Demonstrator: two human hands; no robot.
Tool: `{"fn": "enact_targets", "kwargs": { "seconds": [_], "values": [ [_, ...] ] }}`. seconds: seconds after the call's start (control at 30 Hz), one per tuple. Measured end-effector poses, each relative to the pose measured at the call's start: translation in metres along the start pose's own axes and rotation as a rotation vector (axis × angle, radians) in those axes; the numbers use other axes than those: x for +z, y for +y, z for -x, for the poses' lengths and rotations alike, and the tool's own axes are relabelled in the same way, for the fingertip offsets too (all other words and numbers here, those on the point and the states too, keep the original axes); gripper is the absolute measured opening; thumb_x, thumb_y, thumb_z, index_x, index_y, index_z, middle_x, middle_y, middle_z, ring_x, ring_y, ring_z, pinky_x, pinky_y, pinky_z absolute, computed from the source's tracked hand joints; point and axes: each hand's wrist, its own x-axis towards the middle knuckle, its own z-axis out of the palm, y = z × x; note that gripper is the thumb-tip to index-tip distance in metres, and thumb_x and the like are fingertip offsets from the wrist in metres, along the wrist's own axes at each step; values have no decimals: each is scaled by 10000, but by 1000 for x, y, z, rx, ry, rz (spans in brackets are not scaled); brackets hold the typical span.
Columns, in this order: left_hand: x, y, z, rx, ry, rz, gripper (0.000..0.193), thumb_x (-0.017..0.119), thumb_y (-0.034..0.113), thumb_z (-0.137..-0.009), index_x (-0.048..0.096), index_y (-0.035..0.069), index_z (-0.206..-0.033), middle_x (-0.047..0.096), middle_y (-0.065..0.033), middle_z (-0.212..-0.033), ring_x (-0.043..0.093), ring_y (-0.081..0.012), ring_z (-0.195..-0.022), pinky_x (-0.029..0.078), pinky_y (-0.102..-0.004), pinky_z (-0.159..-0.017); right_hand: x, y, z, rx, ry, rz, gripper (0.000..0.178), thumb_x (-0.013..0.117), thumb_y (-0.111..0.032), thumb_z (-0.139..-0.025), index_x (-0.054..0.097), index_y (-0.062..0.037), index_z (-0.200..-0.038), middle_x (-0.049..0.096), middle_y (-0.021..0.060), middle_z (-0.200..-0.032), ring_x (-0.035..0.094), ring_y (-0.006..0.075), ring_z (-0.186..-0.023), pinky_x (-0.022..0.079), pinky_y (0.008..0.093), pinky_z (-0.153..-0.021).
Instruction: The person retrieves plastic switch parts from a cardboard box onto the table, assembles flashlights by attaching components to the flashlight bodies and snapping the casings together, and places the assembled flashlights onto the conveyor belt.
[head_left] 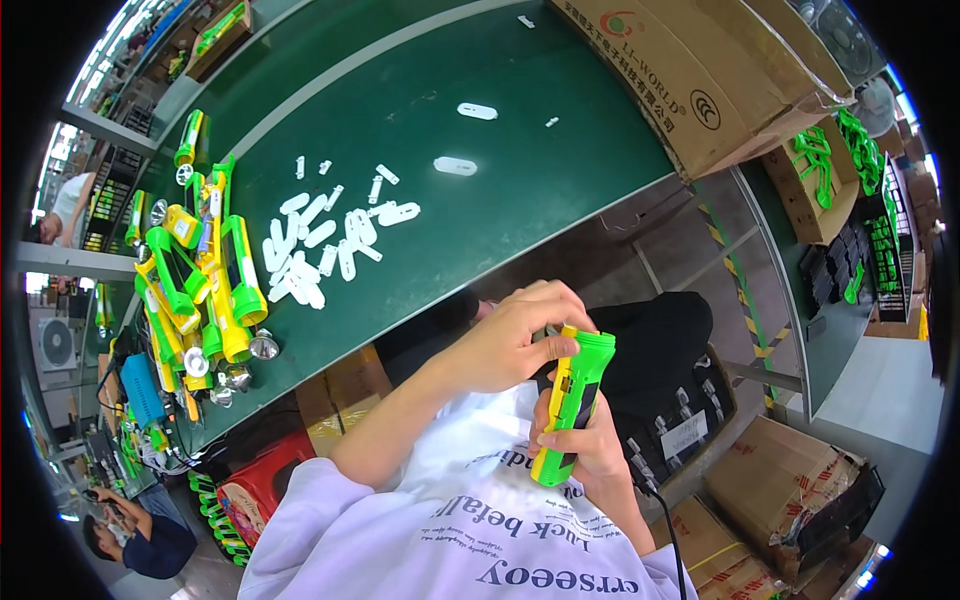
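Observation:
A green and yellow flashlight housing [574, 405] stands nearly upright in front of my chest, its wide threaded end up. My right hand [592, 447] wraps its lower part, thumb across the front. At the wide end, my left hand [520, 338] is closed with its thumb against the yellow edge and its fingers curled over the top, partly hidden. Ahead on the green table [430, 255] lies a loose heap of small white oblong plastic pieces [345, 235]. Two longer white pieces [456, 166] lie apart, farther back.
Several green and yellow flashlights [205, 270] with loose shiny reflectors are piled at the table's left. A large cardboard box [715, 80] stands at the far right. Open boxes of green parts [815, 175] are beyond it. Cartons [780, 470] sit low at right; a red stool [265, 480] is at left.

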Motion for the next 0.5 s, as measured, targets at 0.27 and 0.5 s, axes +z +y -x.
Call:
{"fn": "enact_targets", "kwargs": {
  "seconds": [0.27,0.5],
  "values": [
    [-1,-6,4,87,-60,-42,116,658,37,-808,644,51,-923,584,-68,-1026,546,-251,-1035,396,-392,-933,-4,3,5,84,50,-10,781,736,128,-601,384,-9,-1284,608,191,-996,702,335,-811,607,453,-660],
    [-5,-1,12,21,-35,-86,112,686,31,-817,654,55,-921,570,-39,-1049,513,-232,-1066,394,-374,-930,-4,13,4,51,59,81,742,693,122,-611,395,-25,-1274,587,116,-769,624,240,-594,554,381,-560]
  ]
}}
